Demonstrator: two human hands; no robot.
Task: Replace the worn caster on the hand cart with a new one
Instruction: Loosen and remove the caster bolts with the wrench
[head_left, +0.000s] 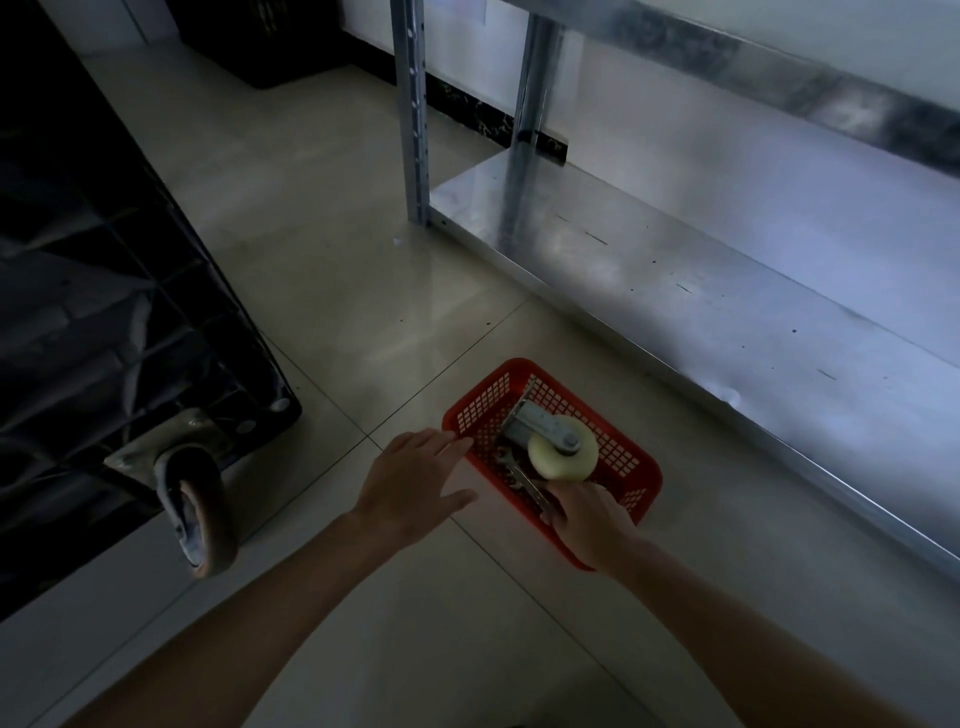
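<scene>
Pretty much at square one here as far as I can judge: the worn caster (200, 512) is bolted on at the corner of the hand cart (104, 312), which lies tipped over at the left of the frame with its black underside showing, so nothing's been unbolted yet. The new caster (553, 444), cream wheel on a grey metal bracket, sits in the red basket (631, 460) on the floor tiles at lower centre, along with a wrench (524, 480) lying partly under the wheel. The left hand (410, 483) is spread flat with straight fingers, tips touching the near-left rim of the basket, looks like it's just steadying it. The right hand (589, 514) reaches into the basket's near end and seems to be curled round the wrench handle, though the light's so dim and the fingers are tucked under that I wouldn't swear to how firm the grip is. So what's left is basically everything: get the tool out, undo the old caster's plate, swap in the new one, tighten up. A steel shelf unit (675, 270) fills the upper right of the frame. As for brands or labels, I can't read any writing anywhere, not on the wheel, wrench, or basket.
</scene>
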